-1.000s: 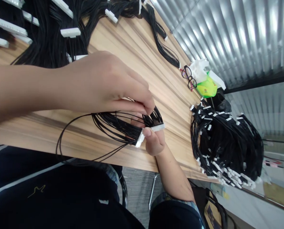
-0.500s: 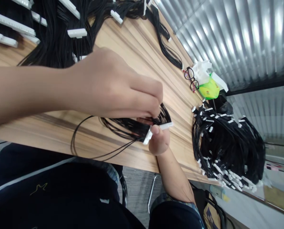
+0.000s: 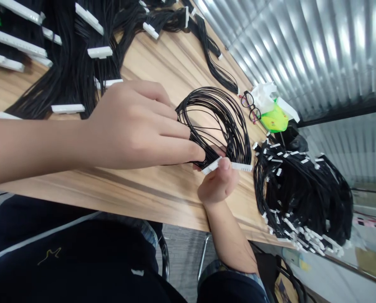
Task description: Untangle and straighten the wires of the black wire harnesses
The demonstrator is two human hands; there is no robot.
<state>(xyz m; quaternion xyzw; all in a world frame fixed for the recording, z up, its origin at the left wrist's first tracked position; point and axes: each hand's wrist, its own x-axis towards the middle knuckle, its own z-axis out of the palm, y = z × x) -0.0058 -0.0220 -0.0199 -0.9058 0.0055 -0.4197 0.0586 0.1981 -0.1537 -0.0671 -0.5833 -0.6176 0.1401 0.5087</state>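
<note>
- left hand (image 3: 134, 134): fingers (image 3: 172, 130) closed and pressed together over the black wires (image 3: 218, 97), fingertips right up by the connector
- right hand (image 3: 218, 185): gripping the white plastic connector (image 3: 241, 167), thumb on top and the other fingers curled underneath, so the connector sits right at the fingertips
- the wires come out of that connector and arc up in a big loop past the left fingertips, all of it just above the worktop (image 3: 150, 189)
- beyond the left fingers: more wire bundles (image 3: 74, 63) with white connectors, lying on the worktop
- past the right fingers: a big tangled pile of finished-looking wire bundles (image 3: 301, 193), also on the worktop
- further up from the right fingers, near the edge: a pair of glasses (image 3: 250, 105) right beside a green and white bag (image 3: 278, 118)
- corrugated metal wall (image 3: 311, 54) runs along the far side of the worktop
</note>
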